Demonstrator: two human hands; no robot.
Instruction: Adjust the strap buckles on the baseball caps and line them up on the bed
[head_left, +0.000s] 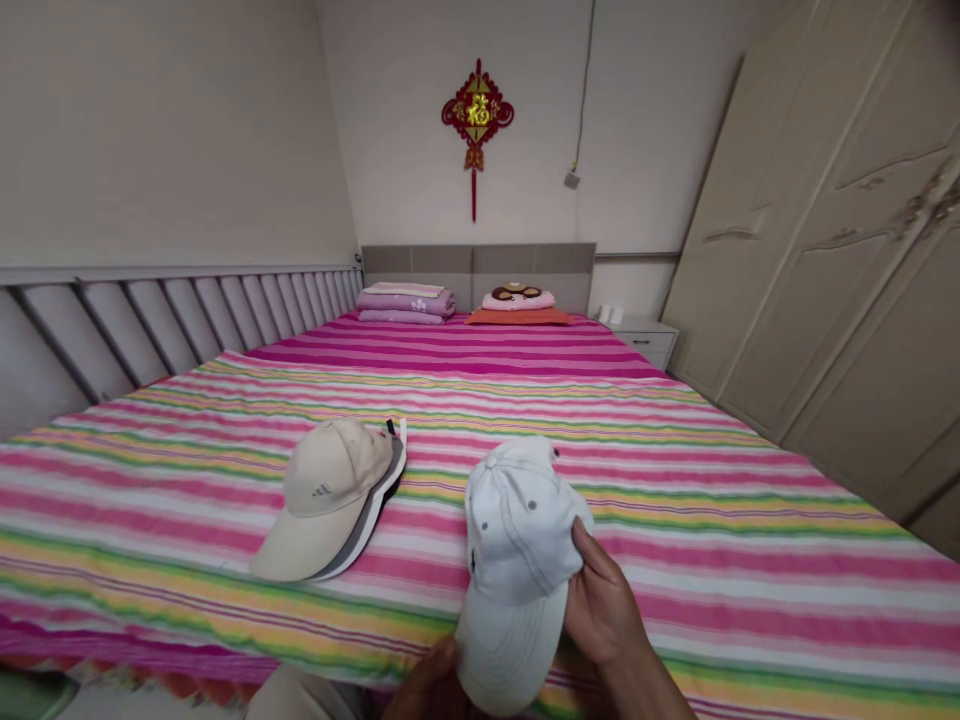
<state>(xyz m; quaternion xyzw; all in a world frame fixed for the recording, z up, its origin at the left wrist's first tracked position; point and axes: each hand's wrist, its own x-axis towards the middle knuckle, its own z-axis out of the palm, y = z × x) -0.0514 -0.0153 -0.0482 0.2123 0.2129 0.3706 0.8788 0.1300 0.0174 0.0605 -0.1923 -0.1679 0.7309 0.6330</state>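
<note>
- The bed (pixel 720 520) fills most of the room before me, its near part covered in pink, white, yellow and green stripes, its far part in magenta ones.
- A pale wardrobe (pixel 825 260) stands beyond the bed's right edge.
- A slatted railing (pixel 199 310) runs along the bed's left edge.
- The grey headboard (pixel 532 262) closes its far edge.
- A white nightstand (pixel 646 342) sits by the far right corner.
- Folded purple bedding (pixel 409 303) lies near the far edge, toward the left corner; right of it, a pink bundle (pixel 517 298) rests on an orange cloth (pixel 517 317).
- A red and gold ornament (pixel 478 120) hangs on the wall above the headboard.
- Toward the near edge, left of its middle, I see nested caps (pixel 337 490), a beige one uppermost, brims facing that edge.
- The white cap (pixel 517 530) is at the near edge's middle, apart from them, brim toward the person.
- The right hand (pixel 607 605) holds its side, thumb on top, the other fingers hidden.
- The left hand (pixel 427 685) has its thumb at the brim's edge; I cannot tell whether its fingers grip underneath.
</note>
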